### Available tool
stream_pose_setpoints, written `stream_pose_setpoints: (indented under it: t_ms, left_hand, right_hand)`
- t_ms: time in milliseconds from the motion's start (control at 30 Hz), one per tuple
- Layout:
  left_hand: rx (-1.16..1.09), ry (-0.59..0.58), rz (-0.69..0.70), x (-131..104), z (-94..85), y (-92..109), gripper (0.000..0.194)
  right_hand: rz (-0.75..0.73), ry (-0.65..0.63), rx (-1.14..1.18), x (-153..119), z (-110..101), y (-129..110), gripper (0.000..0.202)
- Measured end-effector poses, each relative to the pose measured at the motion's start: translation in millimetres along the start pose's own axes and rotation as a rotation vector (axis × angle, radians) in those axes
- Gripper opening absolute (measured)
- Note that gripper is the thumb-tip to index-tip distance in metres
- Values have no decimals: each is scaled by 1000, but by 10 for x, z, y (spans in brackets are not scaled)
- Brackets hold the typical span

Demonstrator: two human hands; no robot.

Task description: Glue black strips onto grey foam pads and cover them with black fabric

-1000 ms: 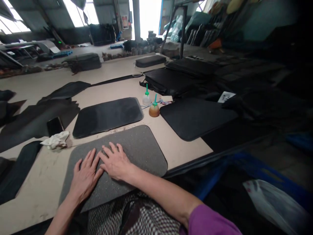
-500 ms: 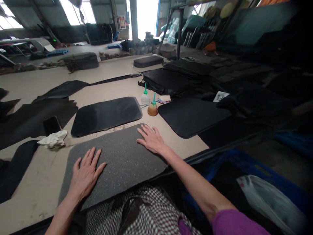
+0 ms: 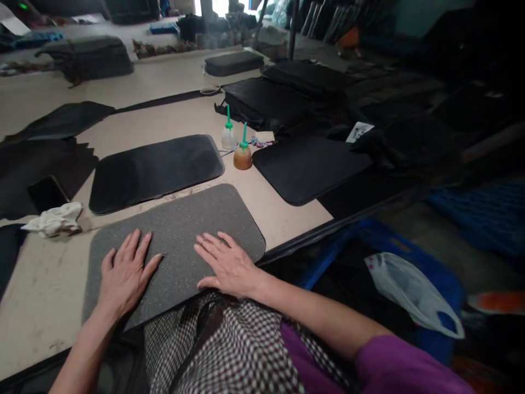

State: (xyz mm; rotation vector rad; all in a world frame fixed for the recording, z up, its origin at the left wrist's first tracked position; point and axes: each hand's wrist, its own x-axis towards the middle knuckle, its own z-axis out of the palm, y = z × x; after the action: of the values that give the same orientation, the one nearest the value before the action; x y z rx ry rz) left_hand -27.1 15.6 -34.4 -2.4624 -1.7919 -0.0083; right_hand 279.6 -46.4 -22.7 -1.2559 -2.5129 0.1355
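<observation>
A grey speckled sheet with rounded corners [image 3: 176, 235] lies at the table's front edge. My left hand [image 3: 127, 271] rests on its left part, fingers spread and holding nothing. Flat on the sheet's right part is my right hand [image 3: 225, 265], also open. Beyond the sheet lies a glossy black panel [image 3: 156, 172], with another black panel [image 3: 309, 167] to the right. Between these panels stand a bottle of amber liquid [image 3: 243, 157] and a clear bottle [image 3: 228, 137], both with green nozzles.
A crumpled white cloth [image 3: 55, 220] and a phone [image 3: 47, 192] lie at left. Stacked black pieces [image 3: 270, 106] sit at the back. Right of the table, a blue crate [image 3: 438, 279] holds a white plastic bag [image 3: 410, 290].
The view has tilted down. My right hand has slid across the sheet toward me, from its far edge to nearer the front edge. My left hand stays on the left part.
</observation>
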Motion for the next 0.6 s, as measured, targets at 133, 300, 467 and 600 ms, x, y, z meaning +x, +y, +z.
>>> stream_pose_setpoints:
  t_ms: [133, 300, 467, 600]
  left_hand:
    - [1, 5, -5, -2, 4, 0, 72]
    - [12, 20, -1, -5, 61, -29, 72]
    - [11, 49, 2, -10, 91, -27, 68]
    - [18, 64, 4, -9, 59, 2, 66]
  right_hand:
    - [76, -19, -36, -51, -106, 377, 85]
    - [123, -42, -107, -175, -247, 791, 80]
    - [212, -26, -195, -228, -344, 1082, 75]
    - [191, 42, -163, 51, -373, 965, 76]
